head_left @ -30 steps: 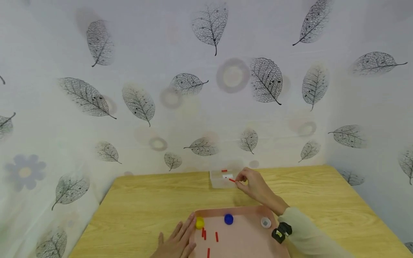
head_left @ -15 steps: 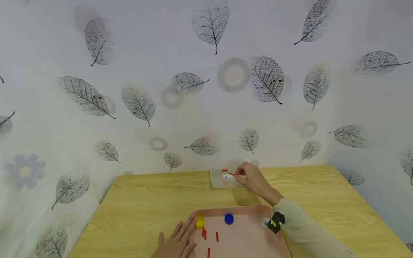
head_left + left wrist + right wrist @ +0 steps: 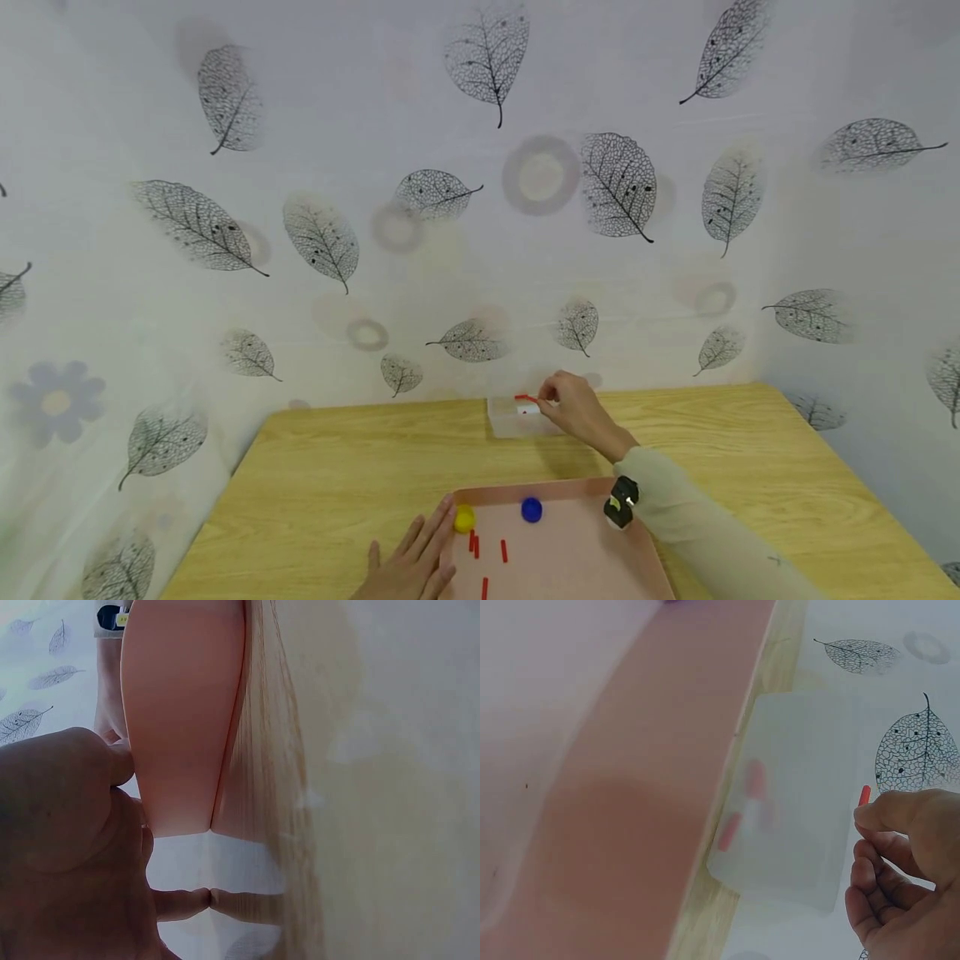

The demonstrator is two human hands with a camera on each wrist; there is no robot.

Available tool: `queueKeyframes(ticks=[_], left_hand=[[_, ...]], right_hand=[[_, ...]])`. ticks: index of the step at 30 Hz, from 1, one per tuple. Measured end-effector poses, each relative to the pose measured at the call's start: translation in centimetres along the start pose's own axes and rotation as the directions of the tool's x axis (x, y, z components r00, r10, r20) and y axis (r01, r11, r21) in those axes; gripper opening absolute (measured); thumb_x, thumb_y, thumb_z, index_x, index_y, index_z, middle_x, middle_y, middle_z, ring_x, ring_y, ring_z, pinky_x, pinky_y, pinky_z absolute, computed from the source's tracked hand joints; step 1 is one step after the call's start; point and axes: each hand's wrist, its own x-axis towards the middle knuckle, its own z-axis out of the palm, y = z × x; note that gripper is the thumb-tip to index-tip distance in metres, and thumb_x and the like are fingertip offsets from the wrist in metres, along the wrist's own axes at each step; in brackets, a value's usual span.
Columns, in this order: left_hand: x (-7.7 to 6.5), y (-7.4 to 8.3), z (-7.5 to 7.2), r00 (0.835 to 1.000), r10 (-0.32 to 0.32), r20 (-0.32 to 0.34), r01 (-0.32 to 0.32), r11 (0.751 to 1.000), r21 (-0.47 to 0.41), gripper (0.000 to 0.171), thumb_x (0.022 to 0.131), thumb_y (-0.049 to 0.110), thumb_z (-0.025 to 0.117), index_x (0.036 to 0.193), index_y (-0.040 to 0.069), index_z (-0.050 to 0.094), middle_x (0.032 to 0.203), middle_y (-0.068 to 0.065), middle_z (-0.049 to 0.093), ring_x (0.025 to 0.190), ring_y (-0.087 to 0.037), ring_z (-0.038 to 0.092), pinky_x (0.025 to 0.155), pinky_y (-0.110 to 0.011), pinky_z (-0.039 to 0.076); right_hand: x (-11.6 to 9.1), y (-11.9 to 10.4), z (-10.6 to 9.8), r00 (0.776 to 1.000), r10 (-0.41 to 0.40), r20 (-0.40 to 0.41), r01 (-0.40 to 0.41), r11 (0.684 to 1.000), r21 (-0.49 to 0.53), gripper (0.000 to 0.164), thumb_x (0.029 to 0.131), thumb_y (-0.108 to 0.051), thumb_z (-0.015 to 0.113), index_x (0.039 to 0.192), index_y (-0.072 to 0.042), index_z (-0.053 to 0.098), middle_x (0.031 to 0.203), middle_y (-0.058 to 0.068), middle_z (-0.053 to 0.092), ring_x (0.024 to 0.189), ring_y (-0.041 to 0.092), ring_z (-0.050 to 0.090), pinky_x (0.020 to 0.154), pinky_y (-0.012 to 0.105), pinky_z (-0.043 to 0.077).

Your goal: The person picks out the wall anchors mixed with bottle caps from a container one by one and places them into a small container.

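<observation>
Beyond the tray's (image 3: 570, 550) far rim, the right hand (image 3: 581, 414) pinches a red stick (image 3: 865, 795) by one end, above the box (image 3: 517, 427). The left hand (image 3: 408, 562) lies spread against the tray's left side. Four more sticks (image 3: 504, 551) lie inside the tray, toward its left. From where I stand, so slim a stick wants a light pinch, and any letting go seems best done low, inside the box's walls.
</observation>
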Motion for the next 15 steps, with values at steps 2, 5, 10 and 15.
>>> queueKeyframes(ticks=[2,5,10,15], left_hand=[[-0.03,0.00,0.02,1.000,0.004,-0.004,-0.004,1.000,-0.011,0.062,0.098,0.060,0.022,0.152,0.037,0.006,0.157,0.019,0.000,0.136,-0.036,0.031,0.079,-0.086,0.010],[-0.04,-0.03,0.04,1.000,0.005,-0.004,-0.005,1.000,-0.014,0.062,0.098,0.060,0.022,0.152,0.037,0.006,0.157,0.019,0.000,0.136,-0.036,0.031,0.079,-0.086,0.010],[0.00,-0.10,0.08,1.000,0.004,-0.001,-0.004,1.000,-0.008,0.062,0.097,0.061,0.022,0.152,0.037,0.006,0.157,0.019,0.000,0.136,-0.036,0.031,0.079,-0.086,0.010],[0.01,-0.17,0.21,1.000,0.001,0.004,-0.001,1.000,0.004,0.063,0.097,0.061,0.020,0.153,0.036,0.005,0.157,0.018,0.000,0.136,-0.036,0.030,0.079,-0.086,0.009]], right_hand=[[0.10,0.14,0.23,1.000,0.014,0.003,-0.014,1.000,-0.005,0.013,0.079,-0.004,0.073,0.071,-0.010,0.065,0.073,0.001,0.056,0.067,0.014,0.051,0.062,0.029,0.046],[0.18,0.36,0.55,1.000,0.021,0.004,-0.021,1.000,-0.018,0.012,0.078,-0.004,0.073,0.071,-0.010,0.065,0.072,0.001,0.056,0.067,0.014,0.051,0.062,0.029,0.046],[0.16,0.45,0.69,1.000,0.030,-0.003,-0.031,0.999,-0.027,0.012,0.078,-0.006,0.072,0.070,-0.010,0.065,0.072,0.001,0.056,0.066,0.013,0.050,0.061,0.030,0.045],[0.08,0.36,0.68,0.999,0.043,-0.009,-0.043,0.999,-0.023,0.011,0.080,-0.006,0.072,0.072,-0.009,0.065,0.072,0.001,0.056,0.067,0.013,0.051,0.062,0.031,0.047]])
